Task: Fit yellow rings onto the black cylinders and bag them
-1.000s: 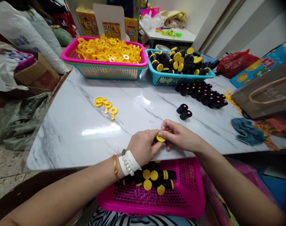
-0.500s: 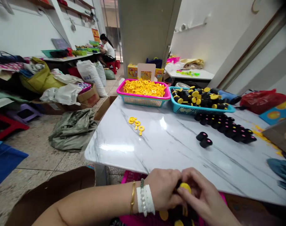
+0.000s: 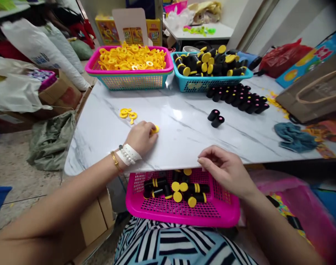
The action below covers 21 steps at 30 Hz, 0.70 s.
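Note:
My left hand (image 3: 142, 138) rests on the white marble-patterned table, fingers closed on a yellow round piece (image 3: 156, 129) that is mostly hidden by them. Several small yellow ring pieces with short stems (image 3: 128, 113) lie just beyond it. Over the table's front edge hovers my right hand (image 3: 226, 169), its fingers loosely curved and apart, with nothing visible in them. Below, a pink basket (image 3: 181, 213) sits on my lap, holding several black cylinders with yellow caps (image 3: 192, 201).
At the back stand a pink-rimmed basket (image 3: 107, 81) of yellow ring pieces and a blue basket (image 3: 209, 86) of yellow-capped black cylinders. Rows of black cylinders (image 3: 240, 99) stand at right, with two more (image 3: 217, 121) nearer. A paper bag (image 3: 308, 95) and blue cloth (image 3: 295, 137) lie farther right.
My hands have parted from the yellow-capped black piece they held together over the basket. The left has moved forward onto the table; the right has opened. The view has tilted down.

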Motion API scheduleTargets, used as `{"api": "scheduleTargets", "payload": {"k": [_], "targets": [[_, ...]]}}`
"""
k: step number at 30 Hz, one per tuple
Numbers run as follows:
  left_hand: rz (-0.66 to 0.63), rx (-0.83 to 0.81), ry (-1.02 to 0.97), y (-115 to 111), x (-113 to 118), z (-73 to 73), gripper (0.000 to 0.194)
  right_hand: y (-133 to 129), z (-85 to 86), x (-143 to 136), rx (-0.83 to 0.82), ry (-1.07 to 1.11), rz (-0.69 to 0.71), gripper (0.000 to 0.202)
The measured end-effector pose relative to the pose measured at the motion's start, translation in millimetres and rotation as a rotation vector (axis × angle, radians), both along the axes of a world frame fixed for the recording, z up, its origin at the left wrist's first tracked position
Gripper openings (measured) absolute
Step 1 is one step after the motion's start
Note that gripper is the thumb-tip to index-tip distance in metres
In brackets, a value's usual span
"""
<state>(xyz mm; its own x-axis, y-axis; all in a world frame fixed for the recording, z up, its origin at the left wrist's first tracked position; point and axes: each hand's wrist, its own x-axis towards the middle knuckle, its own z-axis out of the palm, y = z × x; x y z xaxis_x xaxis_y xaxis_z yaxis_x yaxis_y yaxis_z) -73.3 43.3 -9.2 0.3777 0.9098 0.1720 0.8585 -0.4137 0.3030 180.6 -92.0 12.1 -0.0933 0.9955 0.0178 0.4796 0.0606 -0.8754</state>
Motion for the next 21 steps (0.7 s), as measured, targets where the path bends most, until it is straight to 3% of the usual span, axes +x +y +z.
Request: {"api": "scheduleTargets", "payload": {"k": [4,7,10,14,19,21], "targets": [[-0.147,-0.225,-0.232,-20,39,9.1,0.021,19,-13.2,-8,0.221,-0.169,-0.100,0.020],[-0.250,-0.407,-0.375,-12,60,13.0,0.023,41,-20.1,-15,0.459,-0.396,-0.054,0.035],[-0.149,-0.362,-0.445,20,72,11.9,0.020,53,-25.8,-22,0.497,-0.576,0.166,0.051],[-0.064,-0.260,-0.456,66,89,4.7,0.018,41,-33.2,-25,0.505,-0.748,0.318,0.045],[-0.230,-0.185,-0.461,80,128,-3.8,0.037,13,-35.1,-7,0.494,-0.680,0.377,0.046],[-0.328,-0.168,-0.468,80,147,-5.7,0.048,10,-35.9,3,0.460,-0.590,0.320,0.049]]}}
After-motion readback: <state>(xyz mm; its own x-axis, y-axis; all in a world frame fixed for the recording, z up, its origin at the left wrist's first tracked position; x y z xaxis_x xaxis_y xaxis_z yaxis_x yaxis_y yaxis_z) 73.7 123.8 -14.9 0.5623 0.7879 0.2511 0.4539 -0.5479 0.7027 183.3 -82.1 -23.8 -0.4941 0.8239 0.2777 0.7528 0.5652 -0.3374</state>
